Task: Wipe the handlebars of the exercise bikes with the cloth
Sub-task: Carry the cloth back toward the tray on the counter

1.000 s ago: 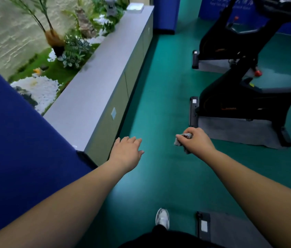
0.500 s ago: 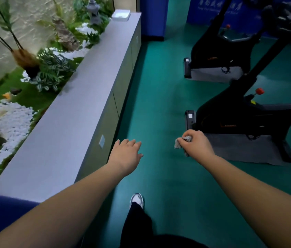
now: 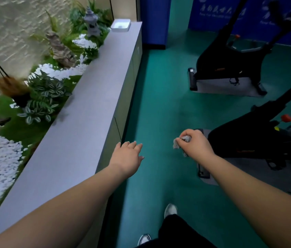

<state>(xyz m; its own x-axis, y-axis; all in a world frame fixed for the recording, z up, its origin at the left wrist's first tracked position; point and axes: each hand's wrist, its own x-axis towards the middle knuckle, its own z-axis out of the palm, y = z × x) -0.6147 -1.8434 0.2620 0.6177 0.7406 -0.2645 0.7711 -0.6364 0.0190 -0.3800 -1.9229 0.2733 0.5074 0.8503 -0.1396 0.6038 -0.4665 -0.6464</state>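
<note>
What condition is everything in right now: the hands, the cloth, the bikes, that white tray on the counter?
Left hand: open, palm down, holding nothing.
Right hand: closed around the cloth.
Cloth: bunched up, touching no bike.
Near exercise bike: upright on its grey mat, handlebars out of view.
Far exercise bike: upright on its mat, untouched.
White tray: flat at the counter's far end; contents unclear.

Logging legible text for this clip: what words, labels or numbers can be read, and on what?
Blue banner on the far wall: white characters with a smaller line beneath, too blurred to read.
White sticker on the far bike's base bar: too small to read.
Nothing else carries readable text.
</note>
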